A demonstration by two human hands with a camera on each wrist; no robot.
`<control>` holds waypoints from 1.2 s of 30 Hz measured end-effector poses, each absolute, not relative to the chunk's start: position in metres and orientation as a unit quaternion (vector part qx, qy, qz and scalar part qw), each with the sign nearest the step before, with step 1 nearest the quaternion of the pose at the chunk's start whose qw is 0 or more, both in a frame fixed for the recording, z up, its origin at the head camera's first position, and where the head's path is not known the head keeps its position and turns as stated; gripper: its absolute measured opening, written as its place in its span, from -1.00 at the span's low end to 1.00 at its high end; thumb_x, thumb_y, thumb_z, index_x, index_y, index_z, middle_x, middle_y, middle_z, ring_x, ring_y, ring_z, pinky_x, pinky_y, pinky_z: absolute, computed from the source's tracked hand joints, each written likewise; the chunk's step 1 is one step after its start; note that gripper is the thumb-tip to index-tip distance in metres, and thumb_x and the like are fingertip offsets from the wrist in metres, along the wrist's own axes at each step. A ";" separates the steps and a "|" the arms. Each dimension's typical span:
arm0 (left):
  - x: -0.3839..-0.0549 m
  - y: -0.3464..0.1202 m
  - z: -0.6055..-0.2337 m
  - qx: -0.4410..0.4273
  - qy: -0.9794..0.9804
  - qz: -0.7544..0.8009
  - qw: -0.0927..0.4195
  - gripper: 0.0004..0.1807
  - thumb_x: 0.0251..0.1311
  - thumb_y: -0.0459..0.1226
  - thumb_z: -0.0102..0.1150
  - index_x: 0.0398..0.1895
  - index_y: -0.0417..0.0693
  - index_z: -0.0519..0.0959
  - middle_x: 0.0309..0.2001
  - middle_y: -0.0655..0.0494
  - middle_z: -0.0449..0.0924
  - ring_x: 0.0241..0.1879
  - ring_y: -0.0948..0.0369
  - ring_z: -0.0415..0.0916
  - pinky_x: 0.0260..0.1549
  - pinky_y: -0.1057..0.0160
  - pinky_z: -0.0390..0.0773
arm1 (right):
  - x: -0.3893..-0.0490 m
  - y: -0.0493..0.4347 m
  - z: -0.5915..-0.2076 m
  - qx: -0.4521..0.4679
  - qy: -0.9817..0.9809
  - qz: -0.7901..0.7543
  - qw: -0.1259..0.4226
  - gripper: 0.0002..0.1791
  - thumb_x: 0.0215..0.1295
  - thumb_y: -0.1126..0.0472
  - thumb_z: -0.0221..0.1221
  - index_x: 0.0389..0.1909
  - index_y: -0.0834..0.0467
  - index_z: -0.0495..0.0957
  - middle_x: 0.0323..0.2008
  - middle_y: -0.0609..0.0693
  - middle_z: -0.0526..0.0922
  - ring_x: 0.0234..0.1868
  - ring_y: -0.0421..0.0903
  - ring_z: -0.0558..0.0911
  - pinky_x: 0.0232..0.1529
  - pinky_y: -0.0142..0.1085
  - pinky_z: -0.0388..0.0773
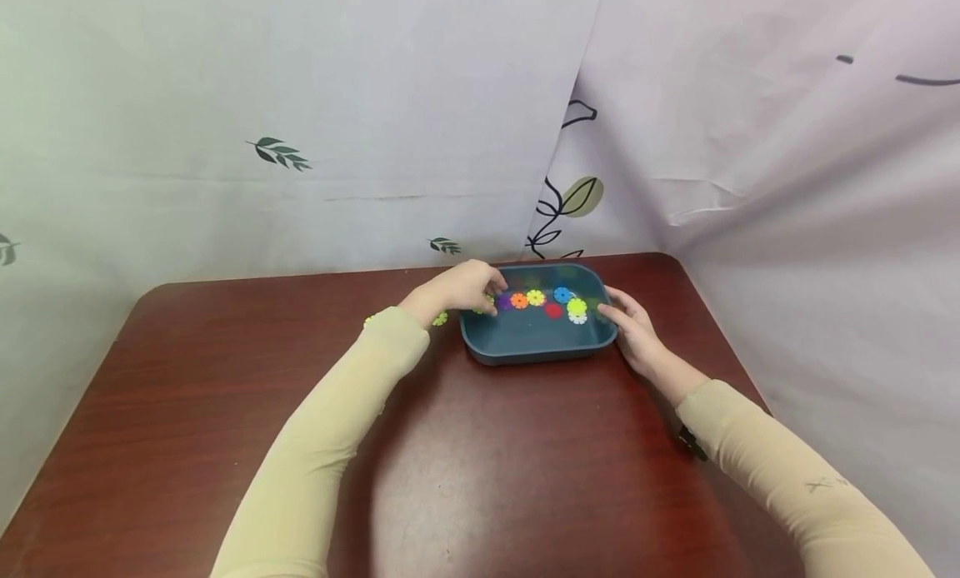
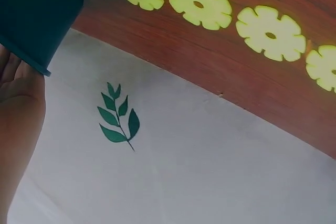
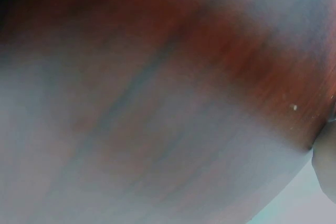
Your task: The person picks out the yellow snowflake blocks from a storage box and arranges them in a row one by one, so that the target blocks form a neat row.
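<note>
A dark teal plastic tray (image 1: pixel 536 336) sits near the table's back edge with several notched flower-shaped discs inside, among them an orange disc (image 1: pixel 519 301), a blue disc (image 1: pixel 562 295) and a red disc (image 1: pixel 552 311). My left hand (image 1: pixel 468 286) reaches over the tray's left rim, thumb and fingers apart around a yellow-green disc. In the left wrist view the rim hides its fingertips. On the right end, my right hand (image 1: pixel 633 328) grips the tray, thumb over the rim and fingers along the outside.
Left of the tray, a row of yellow-green discs (image 2: pixel 199 3) lies on the brown table (image 1: pixel 450 461), partly behind my left forearm in the head view. A pale leaf-printed cloth (image 1: pixel 375 145) hangs behind the table. Something small and black (image 1: pixel 692 442) shows beside the right sleeve.
</note>
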State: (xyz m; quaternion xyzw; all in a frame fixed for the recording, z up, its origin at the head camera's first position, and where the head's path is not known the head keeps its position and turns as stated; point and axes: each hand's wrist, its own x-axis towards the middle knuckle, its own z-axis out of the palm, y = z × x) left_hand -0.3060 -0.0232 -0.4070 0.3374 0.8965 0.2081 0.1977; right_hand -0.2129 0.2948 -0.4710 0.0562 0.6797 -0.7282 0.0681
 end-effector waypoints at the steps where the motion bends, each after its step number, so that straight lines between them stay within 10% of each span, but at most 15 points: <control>1: -0.306 -0.022 -0.407 0.336 0.898 0.201 0.200 -0.43 0.27 -0.29 0.50 0.32 -0.28 0.60 0.23 -0.12 0.72 0.23 0.03 0.68 0.29 0.08 0.64 | -0.213 0.295 -0.471 0.056 0.679 -0.729 0.068 -0.42 0.64 0.23 0.10 0.57 0.23 0.24 0.16 -0.19 0.54 0.07 -0.35 0.61 0.05 -0.55 0.63; 36: -0.297 -0.012 -0.423 0.366 0.906 0.159 0.143 -0.68 0.31 -0.42 0.39 0.12 -0.17 0.72 0.06 -0.04 0.78 0.10 0.07 0.70 0.24 0.11 0.66 | -0.211 0.296 -0.472 0.046 0.688 -0.721 0.060 -0.44 0.64 0.23 0.09 0.54 0.27 0.26 0.11 -0.24 0.58 0.05 -0.36 0.61 0.04 -0.56 0.63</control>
